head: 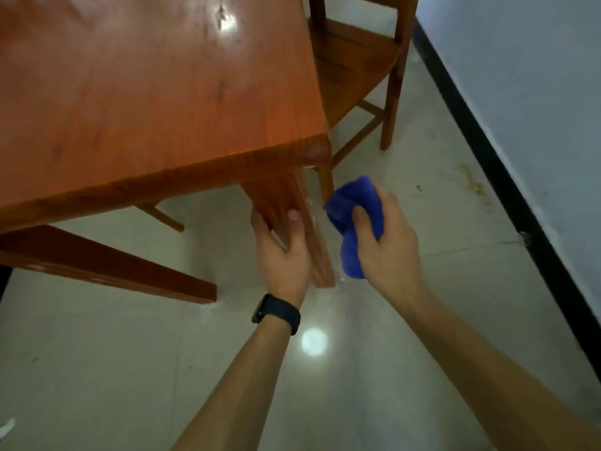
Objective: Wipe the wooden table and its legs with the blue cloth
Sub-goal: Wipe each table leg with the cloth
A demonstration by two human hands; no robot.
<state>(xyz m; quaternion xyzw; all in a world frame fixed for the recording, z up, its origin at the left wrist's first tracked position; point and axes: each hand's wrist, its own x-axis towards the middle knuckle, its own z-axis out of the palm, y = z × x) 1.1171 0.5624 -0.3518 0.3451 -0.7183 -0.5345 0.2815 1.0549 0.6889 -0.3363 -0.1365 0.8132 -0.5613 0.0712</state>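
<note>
Left hand clasps the near corner leg of the wooden surface. Its thumb lies on the facing side, and its fingers apparently curl round the far side, though blur obscures them. Right hand, just right of the leg, grips the bunched blue cloth with the thumb across its front. The cloth sits below the surface's corner, above the floor. A dark watch circles the left wrist. A wooden chair stands beyond the right hand, near the wall.
</note>
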